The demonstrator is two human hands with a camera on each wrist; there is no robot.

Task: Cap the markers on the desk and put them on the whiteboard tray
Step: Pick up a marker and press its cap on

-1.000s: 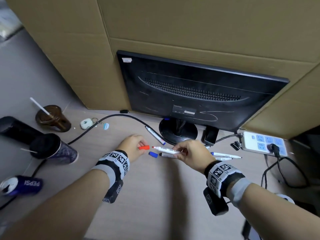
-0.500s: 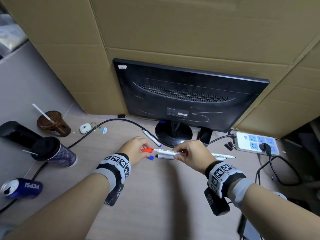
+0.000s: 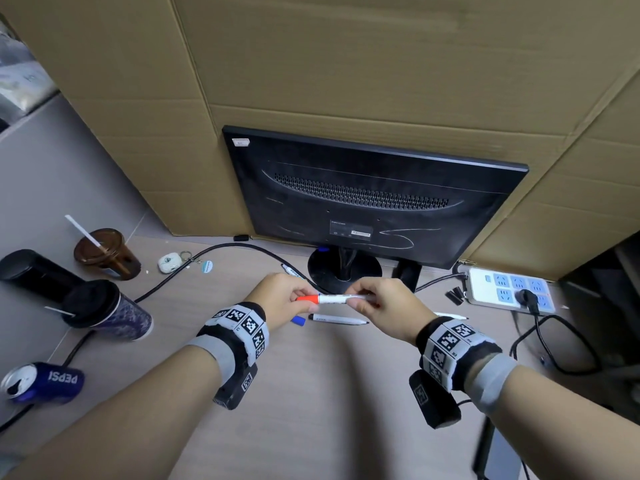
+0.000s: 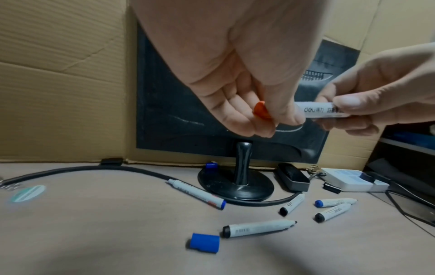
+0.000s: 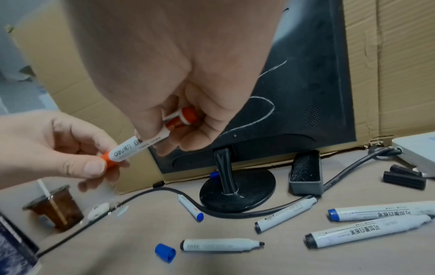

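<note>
1. The red marker is held in the air above the desk, just in front of the monitor stand. Its long axis runs level from 9 to 3 o'clock in the head view.
2. Its red cap sits on the 9 o'clock end; the red tail plug at the other end shows inside the right hand in the right wrist view.
3. The left hand pinches the cap between thumb and curled fingers.
4. The right hand has its fingers curled round the white barrel and grips it.
5. The barrel reads "deli", followed by small characters too fine to read.
6. Below the hands a black-tailed uncapped marker lies flat, tip towards 3 o'clock, with a loose blue cap just beside its tail at 9 o'clock.
7. A blue-tailed marker lies at 10 o'clock of the stand base, its tip pointing away towards 10 o'clock.
8. Three more markers lie near the right hand's side at 3 o'clock; their printed labels are Chinese characters.
9. At 8 o'clock a blue can on its side reads "PEPSI", seen upside down.
10. The monitor shows its back, with a small logo too faint to read.
11. A white power strip sits at 2 o'clock.
</note>
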